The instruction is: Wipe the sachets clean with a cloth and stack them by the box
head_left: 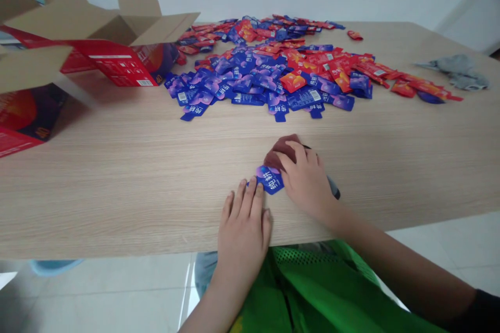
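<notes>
My left hand [242, 224] lies flat on the wooden table [128, 166] near its front edge, fingers stretched out, fingertips touching a small blue sachet [269, 179]. My right hand [305, 177] rests beside it, fingers curled over a dark brown-red cloth [282, 148] that presses on the sachet's far side. A dark object pokes out from under the right wrist. A large heap of blue sachets [250, 80] and red-orange sachets [336, 64] spreads across the far middle of the table.
Open cardboard boxes with red printed sides stand at the far left [113, 36] and left edge [23, 109]. A grey cloth [457, 70] lies at the far right. A green mesh garment [312, 291] covers my lap below the table edge.
</notes>
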The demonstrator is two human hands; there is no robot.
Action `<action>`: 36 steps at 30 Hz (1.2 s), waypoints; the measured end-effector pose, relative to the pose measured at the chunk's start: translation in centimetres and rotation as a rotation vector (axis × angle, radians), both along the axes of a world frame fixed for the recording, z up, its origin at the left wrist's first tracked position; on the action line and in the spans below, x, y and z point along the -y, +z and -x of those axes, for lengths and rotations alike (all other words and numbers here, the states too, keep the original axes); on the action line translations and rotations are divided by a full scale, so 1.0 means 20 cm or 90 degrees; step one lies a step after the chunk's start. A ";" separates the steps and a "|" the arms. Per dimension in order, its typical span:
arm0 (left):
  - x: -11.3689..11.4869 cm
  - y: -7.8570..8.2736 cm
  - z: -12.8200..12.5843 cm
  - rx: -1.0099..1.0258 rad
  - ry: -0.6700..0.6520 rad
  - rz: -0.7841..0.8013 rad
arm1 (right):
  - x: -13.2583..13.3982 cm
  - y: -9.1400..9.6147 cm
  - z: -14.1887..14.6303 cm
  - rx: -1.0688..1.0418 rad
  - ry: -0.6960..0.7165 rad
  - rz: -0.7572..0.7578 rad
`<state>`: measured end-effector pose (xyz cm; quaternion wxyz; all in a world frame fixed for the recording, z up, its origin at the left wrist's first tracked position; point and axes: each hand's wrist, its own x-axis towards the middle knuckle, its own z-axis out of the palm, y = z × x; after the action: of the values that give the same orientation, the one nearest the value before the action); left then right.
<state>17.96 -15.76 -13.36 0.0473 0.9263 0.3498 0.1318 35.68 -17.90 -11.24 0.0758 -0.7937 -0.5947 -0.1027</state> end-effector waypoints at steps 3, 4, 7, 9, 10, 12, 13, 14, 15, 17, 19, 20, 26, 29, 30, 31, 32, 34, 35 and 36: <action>0.00 0.00 0.00 0.005 0.006 0.004 | 0.02 -0.02 -0.06 0.000 -0.034 0.001; 0.00 0.00 0.00 0.007 0.006 0.004 | 0.02 -0.02 -0.08 -0.009 -0.036 0.003; 0.00 -0.01 0.01 0.012 0.001 0.000 | 0.01 0.00 -0.12 -0.064 -0.028 -0.002; 0.00 0.00 0.01 0.010 0.000 -0.001 | 0.00 0.04 -0.12 -0.106 -0.032 -0.027; 0.00 0.00 0.01 0.008 -0.001 -0.001 | -0.01 0.06 -0.11 -0.122 -0.033 -0.048; 0.00 0.00 0.01 0.006 -0.001 -0.003 | -0.03 0.10 -0.06 -0.145 -0.013 -0.090; 0.00 -0.01 0.01 0.006 0.000 -0.005 | -0.04 0.11 -0.02 -0.152 0.010 -0.103; 0.00 -0.01 0.01 0.007 0.001 -0.008 | -0.05 0.12 0.02 -0.158 0.037 -0.104; 0.00 -0.01 0.00 0.007 0.002 -0.010 | -0.06 0.11 0.06 -0.160 0.064 -0.095; 0.00 -0.01 0.00 0.005 0.002 -0.014 | -0.08 0.09 0.13 -0.145 0.107 -0.052; 0.00 -0.01 0.00 -0.001 -0.001 -0.016 | -0.09 0.06 0.17 -0.112 0.121 -0.009; 0.00 -0.01 0.00 -0.005 -0.003 -0.017 | -0.09 0.05 0.18 -0.097 0.118 0.006; -0.01 0.00 0.01 -0.022 -0.020 -0.043 | -0.07 0.02 0.12 -0.055 0.065 0.017; -0.01 0.00 0.01 -0.029 -0.032 -0.059 | -0.06 0.02 0.07 -0.041 0.031 0.008; -0.02 0.00 0.01 -0.031 -0.033 -0.061 | -0.05 0.02 0.05 -0.037 0.019 0.004; -0.02 0.00 0.01 -0.033 -0.034 -0.062 | -0.05 0.02 0.03 -0.034 0.006 0.002; -0.02 0.00 0.01 -0.035 -0.034 -0.062 | -0.04 0.01 0.01 -0.029 -0.007 0.001; -0.02 0.00 0.01 -0.039 -0.036 -0.063 | -0.02 0.01 -0.02 -0.020 -0.036 0.003; -0.02 0.00 0.01 -0.040 -0.036 -0.063 | -0.02 0.00 -0.04 -0.015 -0.046 0.005; -0.02 0.00 0.01 -0.039 -0.036 -0.063 | -0.01 0.00 -0.05 -0.010 -0.054 0.008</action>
<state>17.78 -15.44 -13.40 -0.0060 0.9407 0.3177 0.1189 36.74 -17.68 -11.22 0.0713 -0.8193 -0.5608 -0.0955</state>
